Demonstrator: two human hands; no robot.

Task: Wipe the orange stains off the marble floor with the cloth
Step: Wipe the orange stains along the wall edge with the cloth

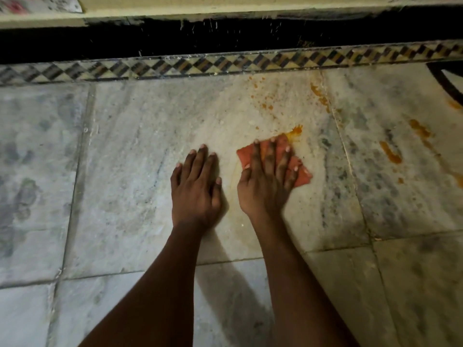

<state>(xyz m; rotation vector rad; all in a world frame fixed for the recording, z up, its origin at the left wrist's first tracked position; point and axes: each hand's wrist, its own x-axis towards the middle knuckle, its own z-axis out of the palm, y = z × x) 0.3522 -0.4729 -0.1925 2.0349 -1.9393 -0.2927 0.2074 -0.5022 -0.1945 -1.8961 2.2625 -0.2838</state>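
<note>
My right hand point(266, 179) presses flat on a small reddish-orange cloth point(303, 175) on the marble floor point(140, 151). The cloth's far corner touches an orange smear point(295, 131). Small orange specks point(265, 101) lie further ahead, near the patterned border. An orange streak point(319, 95) runs along the tile joint, and more orange streaks point(390, 152) mark the tile to the right. My left hand point(196, 182) rests palm down on the bare marble just left of the cloth, fingers spread, holding nothing.
A strip of black-and-tan diamond tiles point(225, 65) crosses the floor ahead, with a dark band point(175, 38) and a pale ledge point(200, 8) behind it. A black curved inlay point(441, 76) sits at the far right. Grey-veined marble tiles extend left and toward me.
</note>
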